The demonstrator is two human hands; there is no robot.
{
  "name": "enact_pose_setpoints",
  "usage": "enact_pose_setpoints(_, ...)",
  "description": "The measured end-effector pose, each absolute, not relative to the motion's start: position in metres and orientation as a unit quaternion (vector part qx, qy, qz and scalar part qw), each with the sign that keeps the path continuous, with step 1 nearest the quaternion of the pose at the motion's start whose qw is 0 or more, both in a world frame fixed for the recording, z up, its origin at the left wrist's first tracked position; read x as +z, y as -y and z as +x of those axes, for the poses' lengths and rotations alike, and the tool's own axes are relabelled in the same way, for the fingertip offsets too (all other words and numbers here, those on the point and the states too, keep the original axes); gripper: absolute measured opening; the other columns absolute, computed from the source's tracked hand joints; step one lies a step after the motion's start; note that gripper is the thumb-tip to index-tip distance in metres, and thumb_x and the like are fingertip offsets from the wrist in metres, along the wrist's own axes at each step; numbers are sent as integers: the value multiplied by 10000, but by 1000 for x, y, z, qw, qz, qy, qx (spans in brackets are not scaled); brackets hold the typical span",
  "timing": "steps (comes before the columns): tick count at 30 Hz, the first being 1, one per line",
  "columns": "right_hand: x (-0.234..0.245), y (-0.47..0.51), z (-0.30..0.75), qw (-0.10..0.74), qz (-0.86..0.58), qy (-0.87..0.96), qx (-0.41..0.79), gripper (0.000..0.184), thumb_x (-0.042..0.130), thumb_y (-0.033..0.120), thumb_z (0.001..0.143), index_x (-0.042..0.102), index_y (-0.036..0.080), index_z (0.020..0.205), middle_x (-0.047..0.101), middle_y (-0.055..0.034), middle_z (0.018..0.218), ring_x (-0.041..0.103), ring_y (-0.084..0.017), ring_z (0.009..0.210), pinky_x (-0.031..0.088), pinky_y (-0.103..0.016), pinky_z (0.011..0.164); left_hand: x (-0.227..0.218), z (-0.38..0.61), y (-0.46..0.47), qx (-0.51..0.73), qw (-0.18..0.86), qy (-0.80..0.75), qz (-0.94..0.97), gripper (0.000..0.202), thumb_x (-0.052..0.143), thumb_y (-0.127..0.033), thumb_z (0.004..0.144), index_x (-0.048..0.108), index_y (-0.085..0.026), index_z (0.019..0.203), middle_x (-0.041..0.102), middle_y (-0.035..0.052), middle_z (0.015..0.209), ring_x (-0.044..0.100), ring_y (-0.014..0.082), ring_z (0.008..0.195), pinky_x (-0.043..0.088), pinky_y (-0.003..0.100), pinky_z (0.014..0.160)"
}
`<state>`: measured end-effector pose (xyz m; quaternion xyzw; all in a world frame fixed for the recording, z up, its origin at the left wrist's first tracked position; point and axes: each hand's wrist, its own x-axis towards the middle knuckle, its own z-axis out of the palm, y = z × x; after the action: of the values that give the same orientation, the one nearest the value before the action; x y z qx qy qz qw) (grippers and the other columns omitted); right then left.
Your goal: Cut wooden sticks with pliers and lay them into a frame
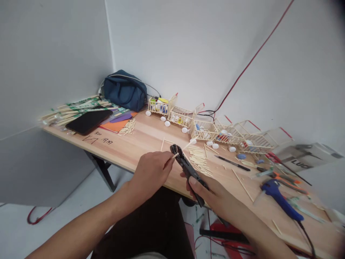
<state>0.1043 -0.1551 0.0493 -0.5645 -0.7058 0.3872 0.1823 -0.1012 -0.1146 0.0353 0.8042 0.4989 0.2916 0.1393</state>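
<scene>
A thin wooden stick [188, 145] is pinched in my left hand [155, 169] near the front edge of the table. My right hand [206, 189] is wrapped round the handles of a black cutting tool [185, 167], which looks like pliers or a cutter. Its jaws sit around the stick, just beyond my left fingertips. A pile of short cut sticks [199, 160] lies on the table right behind the tool. Whether the jaws are pressed fully together cannot be made out.
Several small stick-built carts [205, 129] with white wheels line the wall. At left are a blue bag [125, 90], a black phone [88, 121] and wrapped chopsticks [67, 111]. A pen [233, 163], orange-handled pliers [289, 181] and a blue glue gun [281, 201] lie right.
</scene>
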Motion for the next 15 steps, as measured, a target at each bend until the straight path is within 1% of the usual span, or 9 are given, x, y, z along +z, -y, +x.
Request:
enact_pose_setpoints(2, 45, 151, 99, 178, -561, 707, 392, 550, 341, 609, 932, 607, 168, 1124, 608, -36, 758, 570, -169, 699, 475, -305, 666, 33, -105, 113, 277, 109, -508, 809, 291, 395, -262, 947, 610, -174, 773, 697, 49, 756, 631, 163, 698, 359, 264, 633)
enact_pose_setpoints(5, 45, 146, 91, 175, -553, 711, 396, 557, 333, 621, 928, 621, 160, 1051, 600, -29, 750, 545, -153, 659, 440, -278, 607, 33, -110, 112, 257, 68, -522, 811, 278, 390, -253, 950, 611, -174, 802, 682, 54, 741, 627, 169, 700, 361, 268, 619)
enact_pose_setpoints(9, 50, 144, 82, 166, -558, 721, 376, 542, 362, 619, 919, 617, 166, 1071, 601, -31, 769, 541, -152, 659, 421, -269, 591, 34, -115, 115, 220, 30, -540, 812, 270, 377, -210, 951, 609, -161, 823, 660, 67, 739, 624, 191, 709, 380, 284, 613)
enact_pose_setpoints(12, 51, 143, 76, 157, -562, 726, 363, 524, 349, 615, 924, 616, 172, 1008, 585, -25, 751, 529, -146, 643, 410, -265, 583, 33, -117, 117, 206, 1, -541, 816, 250, 374, -159, 936, 600, -153, 831, 648, 77, 750, 622, 214, 723, 409, 306, 626)
enact_pose_setpoints(15, 51, 143, 73, 154, -563, 731, 353, 500, 351, 604, 928, 606, 176, 960, 572, -12, 724, 514, -135, 617, 395, -258, 567, 33, -119, 119, 199, -23, -535, 821, 202, 406, -101, 890, 592, -148, 828, 630, 77, 734, 620, 228, 721, 432, 322, 628)
